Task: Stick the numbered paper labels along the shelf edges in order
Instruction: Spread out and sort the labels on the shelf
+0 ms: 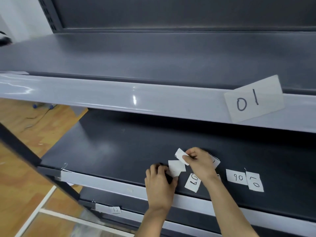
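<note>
White blank label (180, 156) is pinched by the right grip (200, 161). The left grip (159, 180) pinches a second label (177, 167) above the middle shelf (119, 151). Loose labels (237, 177) lie just beside.

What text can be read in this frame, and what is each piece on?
"01": big label on the upper shelf edge.
"90": flat label on the middle shelf, likely 06 inverted.
"80": tilted label there, likely 08.
"12": small label on the lowest shelf edge.
Sideways label: a 0 and 1, order unclear.
Half-hidden label behind the right hand: unreadable.
Left-hand slip and right-hand slip: no writing shows.
</note>
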